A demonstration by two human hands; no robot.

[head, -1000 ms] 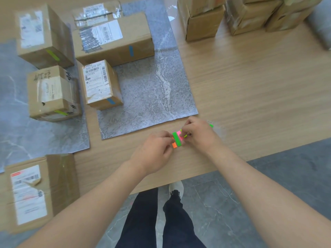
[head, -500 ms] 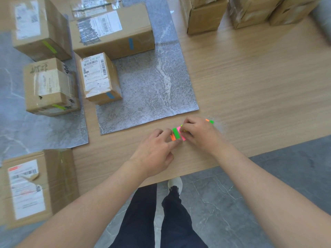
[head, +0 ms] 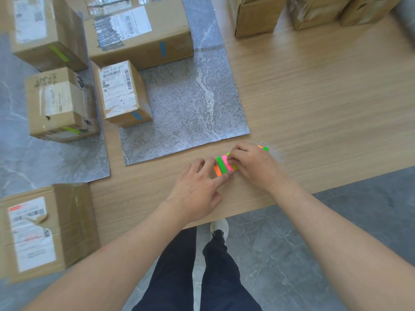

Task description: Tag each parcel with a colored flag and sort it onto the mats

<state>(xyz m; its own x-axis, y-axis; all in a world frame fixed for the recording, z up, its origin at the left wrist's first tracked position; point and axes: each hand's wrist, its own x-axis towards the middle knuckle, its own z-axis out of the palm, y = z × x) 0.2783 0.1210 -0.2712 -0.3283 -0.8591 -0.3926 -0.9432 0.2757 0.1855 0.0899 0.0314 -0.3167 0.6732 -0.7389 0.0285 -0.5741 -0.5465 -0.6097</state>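
A pad of colored flags [head: 222, 165], with orange, green, pink and yellow strips, lies on the wooden table near its front edge. My left hand [head: 197, 189] presses the pad's left end with straight fingers. My right hand [head: 253, 167] covers the right end, its curled fingertips pinching a flag at the pink and yellow strips. Two parcels with blue flags [head: 139, 30] [head: 121, 93] stand on the middle grey mat [head: 190, 104]. Two parcels with green flags [head: 42, 28] [head: 58, 104] stand on the left mat [head: 45, 158].
A larger parcel [head: 42, 230] with a torn white label stands at the near left corner. Three more parcels [head: 256, 14] [head: 314, 10] [head: 368, 7] line the back right. The table's front edge runs just below my hands, with grey floor tiles beyond it.
My left fingers have straightened from a curled hold to pressing on the pad. My right fingertips stay at the flags. The view has shifted slightly toward the table.
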